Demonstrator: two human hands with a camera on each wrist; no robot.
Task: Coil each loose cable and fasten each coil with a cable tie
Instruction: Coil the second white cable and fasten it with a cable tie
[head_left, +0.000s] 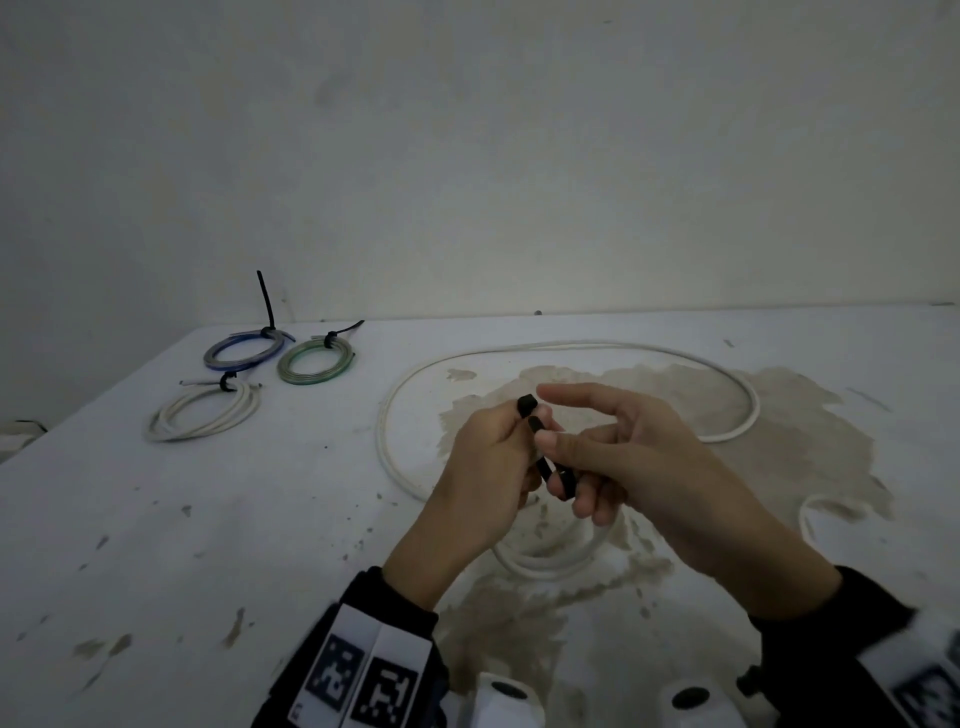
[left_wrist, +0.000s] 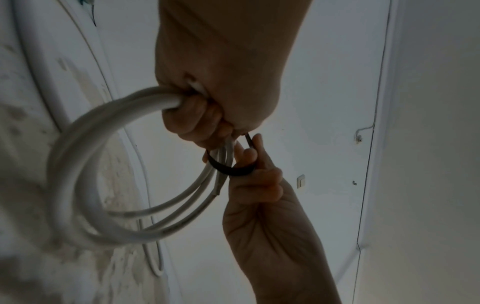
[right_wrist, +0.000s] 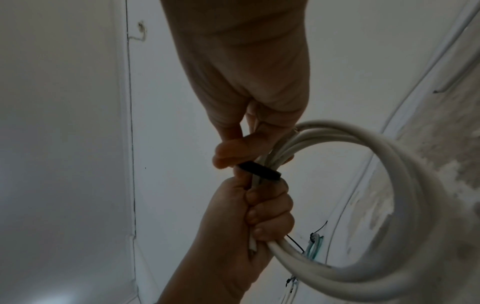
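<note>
My left hand (head_left: 496, 449) grips a white cable coil (left_wrist: 78, 185) of a few turns, held just above the table. The coil hangs below the hands (head_left: 550, 564). A black cable tie (head_left: 543, 457) is looped around the bundled strands (left_wrist: 231, 169) beside the left fist. Its head sticks up above the left fingers. My right hand (head_left: 569, 462) pinches the tie's band (right_wrist: 259, 170), with the index finger stretched out. A long white cable (head_left: 571, 345) lies in a wide loop on the table behind the hands; whether it joins the coil is hidden.
Three tied coils lie at the table's back left: blue (head_left: 244, 353), green (head_left: 314, 364) and white (head_left: 205, 415), each with a black tie. The white table (head_left: 156, 545) is stained brown under the hands. A wall rises right behind it.
</note>
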